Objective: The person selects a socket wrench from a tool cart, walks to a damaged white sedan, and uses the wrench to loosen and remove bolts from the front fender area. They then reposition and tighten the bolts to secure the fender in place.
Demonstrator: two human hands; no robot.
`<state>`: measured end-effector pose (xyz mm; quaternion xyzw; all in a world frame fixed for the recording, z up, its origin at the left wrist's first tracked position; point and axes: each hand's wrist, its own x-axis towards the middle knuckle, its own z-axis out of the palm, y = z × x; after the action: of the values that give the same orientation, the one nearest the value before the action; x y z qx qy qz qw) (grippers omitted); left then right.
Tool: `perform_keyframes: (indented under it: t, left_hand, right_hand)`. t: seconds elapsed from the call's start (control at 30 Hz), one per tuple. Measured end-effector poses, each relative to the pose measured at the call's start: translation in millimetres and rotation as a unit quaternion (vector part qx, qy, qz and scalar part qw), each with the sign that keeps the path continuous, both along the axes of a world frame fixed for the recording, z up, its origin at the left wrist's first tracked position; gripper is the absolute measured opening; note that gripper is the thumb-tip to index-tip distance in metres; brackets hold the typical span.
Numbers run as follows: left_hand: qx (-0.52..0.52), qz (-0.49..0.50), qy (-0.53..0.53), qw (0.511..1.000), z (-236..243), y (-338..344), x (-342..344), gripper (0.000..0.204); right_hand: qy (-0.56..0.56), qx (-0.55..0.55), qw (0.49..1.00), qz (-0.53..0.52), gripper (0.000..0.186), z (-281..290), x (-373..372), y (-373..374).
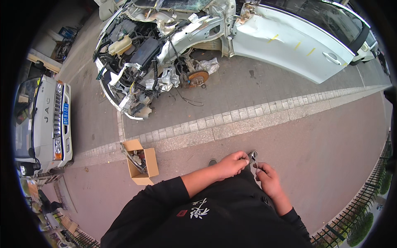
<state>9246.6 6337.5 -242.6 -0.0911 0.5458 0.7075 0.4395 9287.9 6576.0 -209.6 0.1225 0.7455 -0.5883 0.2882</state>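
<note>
My left hand is closed in front of my dark-clothed body, its fingertips pinched close to the head of a small metal tool; what they hold, if anything, is too small to make out. My right hand, a little lower and to the right, grips the handle of this tool, which looks like a wrench. Beyond both hands, my shoes show on the reddish pavement.
Ahead stands a damaged white car with an exposed engine bay and brake disc. A white truck is at left. An open cardboard box holds metal parts. A cobbled strip crosses the ground; a fence runs at right.
</note>
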Motion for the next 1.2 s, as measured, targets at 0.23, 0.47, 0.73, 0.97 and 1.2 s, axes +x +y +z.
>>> perform_keyframes:
  t: [0.23,0.47,0.73,0.97,1.2]
  left_hand:
    - [-0.069,0.044,0.016,0.997,-4.9,84.2,-129.7,0.016]
    - [-0.115,0.123,0.041,0.985,17.6,100.6,-235.1,0.017]
    - [-0.077,0.238,-0.061,0.966,-6.5,21.1,-360.5,0.014]
    - [-0.089,0.171,-0.067,0.979,-16.8,-102.0,-502.4,0.013]
    - [-0.102,0.242,-0.093,0.96,-7.3,-204.7,-581.4,0.012]
  right_hand:
    - [-0.011,-0.114,0.993,-0.028,0.022,-22.3,-166.9,74.9]
    - [-0.086,-0.152,0.984,0.04,0.026,-9.2,-332.5,79.0]
    - [-0.206,-0.219,0.953,-0.032,0.029,-43.0,-497.6,3.7]
    - [-0.276,-0.187,0.938,-0.099,0.022,-92.2,-614.8,-110.6]
    - [-0.278,-0.129,0.944,-0.125,0.014,-109.4,-734.4,-213.0]
